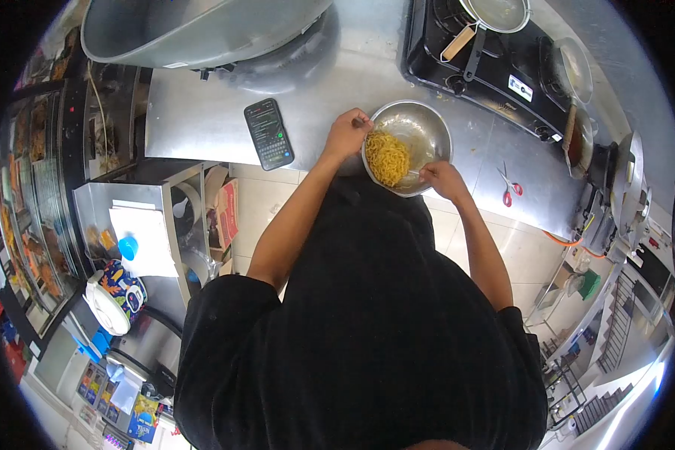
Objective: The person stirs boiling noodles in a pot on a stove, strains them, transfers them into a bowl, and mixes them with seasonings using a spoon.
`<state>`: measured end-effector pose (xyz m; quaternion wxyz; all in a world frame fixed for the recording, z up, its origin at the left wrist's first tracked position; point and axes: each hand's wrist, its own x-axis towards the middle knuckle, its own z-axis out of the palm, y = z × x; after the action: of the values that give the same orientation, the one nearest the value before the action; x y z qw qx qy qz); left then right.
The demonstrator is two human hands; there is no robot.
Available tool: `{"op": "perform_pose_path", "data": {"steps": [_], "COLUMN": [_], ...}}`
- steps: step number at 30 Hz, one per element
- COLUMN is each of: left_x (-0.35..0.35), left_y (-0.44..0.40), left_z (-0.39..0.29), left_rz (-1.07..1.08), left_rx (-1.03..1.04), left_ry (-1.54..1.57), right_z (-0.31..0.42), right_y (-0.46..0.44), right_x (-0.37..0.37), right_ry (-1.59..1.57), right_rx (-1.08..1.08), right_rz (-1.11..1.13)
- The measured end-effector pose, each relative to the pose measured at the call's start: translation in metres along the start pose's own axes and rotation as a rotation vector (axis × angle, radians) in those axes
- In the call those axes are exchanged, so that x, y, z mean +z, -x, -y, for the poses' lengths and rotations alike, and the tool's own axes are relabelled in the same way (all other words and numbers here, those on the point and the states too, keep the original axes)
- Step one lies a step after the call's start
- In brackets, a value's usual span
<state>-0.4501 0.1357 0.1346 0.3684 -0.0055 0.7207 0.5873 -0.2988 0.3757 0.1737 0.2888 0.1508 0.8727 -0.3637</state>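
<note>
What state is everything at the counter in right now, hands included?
Bowl: uncovered.
Noodles: heaped toward the bowl's left side.
Left hand: fingers curled at the bowl's rim, grip unclear.
Right hand: closed on what looks like a utensil.
Phone: face up, screen lit.
Scissors: blades slightly apart.
Stove: no flame visible; cannot tell whether on.

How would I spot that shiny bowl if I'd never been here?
Find the steel counter and follow its near edge. Between the phone and the red-handled scissors is a round metal bowl, left hand at its rim. Unlike those neighbours, it holds a heap of yellow noodles.
</note>
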Motion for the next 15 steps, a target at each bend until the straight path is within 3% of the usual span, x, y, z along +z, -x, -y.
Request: {"op": "perform_pose_path", "data": {"steps": [3,7,10,14,15], "left_x": [0.002,-0.002,-0.002,-0.003,-0.002], "left_y": [0.007,0.004,0.003,0.006,0.004], "left_z": [-0.004,-0.005,-0.002,-0.007,-0.005], "left_rz": [0.010,0.028,0.028,0.045,0.047], "left_rx": [-0.024,-0.051,-0.070,-0.057,-0.051], "left_ry": [0.039,0.070,0.105,0.106,0.108], "right_z": [-0.016,-0.005,0.015,0.063,0.059], "right_y": [0.002,0.023,0.036,0.040,0.026], "right_x": [-0.007,-0.025,-0.047,-0.057,-0.043], "right_ry": [-0.203,-0.318,-0.175,0.263,0.374], "right_rx": [0.015,0.135,0.104,0.120,0.132], "right_rz": [0.086,-0.036,-0.124,-0.427,-0.399]}}
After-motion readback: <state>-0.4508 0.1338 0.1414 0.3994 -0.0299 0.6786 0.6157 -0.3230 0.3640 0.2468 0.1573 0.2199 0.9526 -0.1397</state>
